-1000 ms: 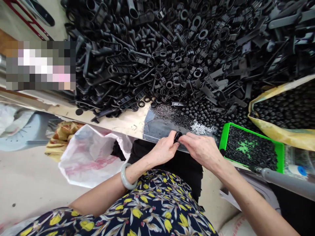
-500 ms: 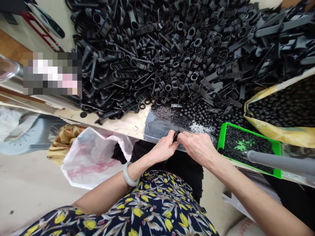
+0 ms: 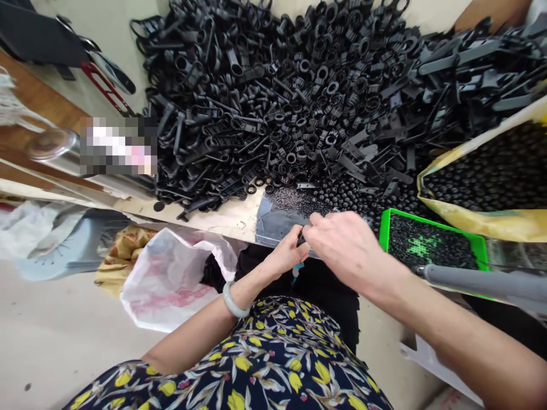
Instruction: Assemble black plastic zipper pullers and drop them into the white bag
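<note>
Black plastic piece (image 3: 301,239), mostly covered by fingers, sits between the two hands at the front edge of the table (image 3: 222,223), left of the green tray (image 3: 384,230). The left hand (image 3: 284,255) pinches it between thumb and fingers. The right hand (image 3: 342,242), on the side nearer the tray, is pressed up close with its fingers curled in; its fingertips are hidden, so I cannot tell whether they grip the piece as well.

Red printing on the white bag (image 3: 171,285), well left of the tray and below the table's edge, is too creased and blurred to read. Farther left of the tray, blocky blurring covers whatever lies beside the metal cylinder (image 3: 55,149).

The table's front edge runs leftward from the tray. Along it, left of the tray, a strip of pale tabletop and part of a dark sheet (image 3: 273,223) show, giving some room beside the left hand. Beyond that strip, the heap of black parts (image 3: 290,85) fills the space behind and left of the tray. Room is tighter toward the tray: the right wrist passes just beside its near left corner, a yellow-edged bag (image 3: 491,222) of black balls crowds its far side, and a grey tube (image 3: 474,279) crosses its near edge.
</note>
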Available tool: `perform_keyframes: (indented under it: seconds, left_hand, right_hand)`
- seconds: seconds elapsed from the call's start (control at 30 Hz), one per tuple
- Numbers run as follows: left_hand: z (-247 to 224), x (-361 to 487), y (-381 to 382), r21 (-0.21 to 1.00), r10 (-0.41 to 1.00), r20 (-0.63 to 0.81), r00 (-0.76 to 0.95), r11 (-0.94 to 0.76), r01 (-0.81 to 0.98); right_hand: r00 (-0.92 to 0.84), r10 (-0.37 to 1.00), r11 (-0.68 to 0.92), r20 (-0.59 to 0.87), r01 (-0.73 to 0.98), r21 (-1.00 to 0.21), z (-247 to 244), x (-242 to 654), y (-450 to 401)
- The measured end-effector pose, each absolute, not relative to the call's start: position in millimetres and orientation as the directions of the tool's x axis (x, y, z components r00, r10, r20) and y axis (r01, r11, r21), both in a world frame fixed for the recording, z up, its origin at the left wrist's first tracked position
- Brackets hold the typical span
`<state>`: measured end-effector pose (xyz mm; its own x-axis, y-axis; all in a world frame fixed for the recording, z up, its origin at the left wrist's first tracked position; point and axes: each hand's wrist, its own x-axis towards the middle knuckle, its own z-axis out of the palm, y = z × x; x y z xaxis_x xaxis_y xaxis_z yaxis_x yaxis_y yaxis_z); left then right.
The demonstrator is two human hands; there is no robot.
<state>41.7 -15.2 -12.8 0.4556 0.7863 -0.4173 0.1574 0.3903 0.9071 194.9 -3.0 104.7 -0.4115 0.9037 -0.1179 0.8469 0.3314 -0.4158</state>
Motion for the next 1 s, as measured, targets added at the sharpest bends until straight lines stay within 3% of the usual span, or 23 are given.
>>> perform_keyframes:
  seconds: [0.1, 0.17, 0.23, 0.33, 0.43, 0.57, 0.77, 1.0]
  left_hand:
    - [-6.7, 42.6, -15.7, 0.872, 0.743, -0.465, 0.481, 0.479, 0.103]
    - [-5.1, 41.5, -16.5, 0.865, 0.736, -0.465, 0.492, 0.495, 0.077]
    - [-6.4, 39.7, -17.7, 0.865, 0.730, -0.458, 0.508, 0.498, 0.063]
    - [-9.4, 37.3, -19.9, 0.870, 0.730, -0.442, 0.520, 0.491, 0.050]
    - [-6.8, 37.0, -21.5, 0.875, 0.750, -0.437, 0.496, 0.483, 0.040]
    - [2.1, 39.4, -21.5, 0.929, 0.865, -0.348, 0.361, 0.370, 0.009]
    - [1.0, 40.5, -19.4, 0.945, 0.934, -0.309, 0.177, 0.323, -0.052]
    - [-1.7, 40.0, -23.1, 0.954, 0.938, -0.271, 0.218, 0.292, -0.068]
  right_hand:
    - [-0.365, 0.924, 0.339, -0.114, 0.920, -0.197, 126.4, 217.6, 3.3]
    - [-0.269, 0.963, 0.263, -0.009, 0.947, -0.187, 121.0, 236.4, -1.6]
    - [-0.139, 0.986, 0.163, 0.087, 0.898, -0.409, 98.9, 257.0, -12.3]
    - [0.151, 0.987, -0.034, 0.058, 0.545, -0.838, 56.4, 289.3, -27.3]
    - [0.472, 0.877, -0.043, 0.085, 0.254, -0.966, 32.0, 316.3, -27.5]
    - [0.555, 0.816, 0.045, 0.159, 0.214, -0.976, 25.2, 332.6, -7.0]
    - [0.560, 0.767, 0.006, 0.313, 0.481, -0.877, -1.3, 332.6, 17.2]
    - [0.499, 0.790, -0.060, 0.356, 0.641, -0.765, -14.7, 343.4, 25.4]
